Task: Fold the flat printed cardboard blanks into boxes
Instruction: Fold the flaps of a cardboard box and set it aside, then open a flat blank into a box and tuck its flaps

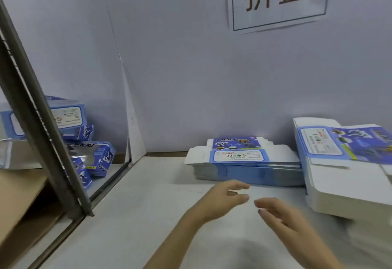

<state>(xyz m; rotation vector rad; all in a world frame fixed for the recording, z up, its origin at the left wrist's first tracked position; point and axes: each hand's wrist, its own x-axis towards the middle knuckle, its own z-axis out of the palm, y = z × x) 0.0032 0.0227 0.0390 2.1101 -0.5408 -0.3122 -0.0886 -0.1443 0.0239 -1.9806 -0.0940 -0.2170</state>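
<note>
Both hands empty w/ fingers loose, left hand (224, 200) & right hand (282, 215) just short of the center stack of blanks (246, 162) on the table (148, 205); IMO peel only the top sheet, thumb under its near edge.

Both hands, the left hand (224, 200) and the right hand (282, 215), hovered with loose fingers over a bare stretch of tabletop (148, 215), nothing beneath them. Straight ahead a low stack of flat blanks (244, 162) sat against the back wall (191, 78). A taller stack of blanks (343, 173) closed off the right. On the left a slanted metal post (42, 120) fenced off the folded boxes (93, 158).
</note>
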